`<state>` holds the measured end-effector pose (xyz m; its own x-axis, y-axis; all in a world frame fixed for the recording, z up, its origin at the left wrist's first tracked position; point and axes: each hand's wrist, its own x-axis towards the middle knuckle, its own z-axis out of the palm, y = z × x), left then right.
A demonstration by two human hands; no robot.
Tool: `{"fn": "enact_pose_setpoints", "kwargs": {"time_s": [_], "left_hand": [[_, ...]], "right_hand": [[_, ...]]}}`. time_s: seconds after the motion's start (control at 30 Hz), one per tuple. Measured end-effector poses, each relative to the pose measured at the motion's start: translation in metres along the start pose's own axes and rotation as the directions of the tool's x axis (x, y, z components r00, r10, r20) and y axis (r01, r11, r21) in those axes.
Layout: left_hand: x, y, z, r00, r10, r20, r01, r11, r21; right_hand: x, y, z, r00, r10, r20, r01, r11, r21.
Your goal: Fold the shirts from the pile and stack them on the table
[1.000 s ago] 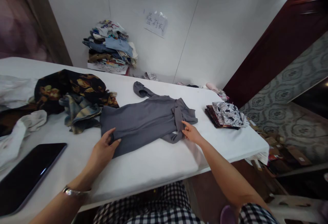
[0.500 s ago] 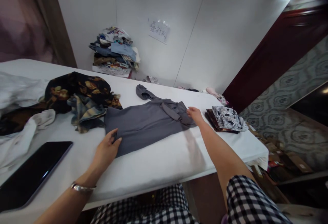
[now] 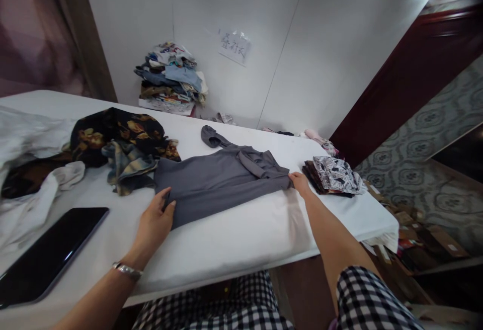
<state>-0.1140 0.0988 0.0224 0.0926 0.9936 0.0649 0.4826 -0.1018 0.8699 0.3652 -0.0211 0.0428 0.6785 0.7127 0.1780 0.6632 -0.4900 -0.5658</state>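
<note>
A grey shirt (image 3: 211, 181) lies lengthwise across the white-covered table, its collar end to the right. One sleeve (image 3: 212, 136) sticks out toward the wall with its cuff curled. My left hand (image 3: 156, 217) rests at the shirt's near left corner by the hem, thumb and fingers apart. At the right end, my right hand (image 3: 299, 183) pinches the shirt's edge near the shoulder between thumb and fingers. The cloth between the hands lies mostly flat, with a fold near the collar.
Left of the shirt are a black floral garment (image 3: 121, 131), a plaid cloth (image 3: 128, 166), white clothes (image 3: 33, 134) and a large phone (image 3: 53, 252). Folded garments (image 3: 334, 176) lie at the right. A clothes pile (image 3: 171, 78) stands against the wall below a paper sign (image 3: 234, 47).
My right hand has moved slightly right and down and now grips the shirt's edge, which is drawn straighter to the right. My left hand has stayed at the hem.
</note>
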Motion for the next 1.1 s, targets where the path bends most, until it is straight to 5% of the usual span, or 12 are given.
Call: {"fn": "enact_pose_setpoints", "kwargs": {"time_s": [0.2, 0.43, 0.6, 0.7, 0.8, 0.87, 0.93, 1.1], "left_hand": [[-0.003, 0.007, -0.004, 0.997, 0.075, 0.012, -0.076, 0.976, 0.206], [-0.006, 0.005, -0.009, 0.984, 0.168, -0.056, -0.154, 0.969, 0.192], [-0.004, 0.010, -0.010, 0.993, 0.106, 0.042, -0.114, 0.906, 0.408], [-0.008, 0.016, -0.012, 0.983, 0.180, 0.020, -0.168, 0.869, 0.465], [-0.014, 0.016, -0.012, 0.904, 0.428, -0.013, -0.367, 0.789, 0.492], [-0.017, 0.010, -0.007, 0.818, 0.569, 0.088, -0.534, 0.693, 0.485], [-0.017, -0.001, 0.000, 0.761, 0.604, 0.238, -0.634, 0.614, 0.469], [-0.016, -0.025, 0.012, 0.754, 0.550, 0.359, -0.652, 0.559, 0.513]], "right_hand": [[-0.009, 0.006, 0.006, 1.000, 0.001, -0.013, -0.002, 0.996, -0.084], [-0.015, 0.006, 0.004, 0.998, -0.066, 0.005, 0.066, 0.992, -0.107], [-0.014, 0.002, 0.001, 0.996, -0.083, 0.025, 0.086, 0.985, -0.148], [-0.019, -0.011, 0.005, 0.988, -0.151, -0.007, 0.149, 0.979, -0.138], [-0.031, -0.024, 0.017, 0.926, -0.378, 0.011, 0.378, 0.924, -0.063], [-0.040, -0.027, 0.028, 0.875, -0.472, 0.108, 0.478, 0.878, -0.029], [-0.046, -0.025, 0.038, 0.876, -0.433, 0.213, 0.451, 0.891, -0.045], [-0.039, -0.028, 0.044, 0.911, -0.385, 0.151, 0.392, 0.920, -0.020]]}}
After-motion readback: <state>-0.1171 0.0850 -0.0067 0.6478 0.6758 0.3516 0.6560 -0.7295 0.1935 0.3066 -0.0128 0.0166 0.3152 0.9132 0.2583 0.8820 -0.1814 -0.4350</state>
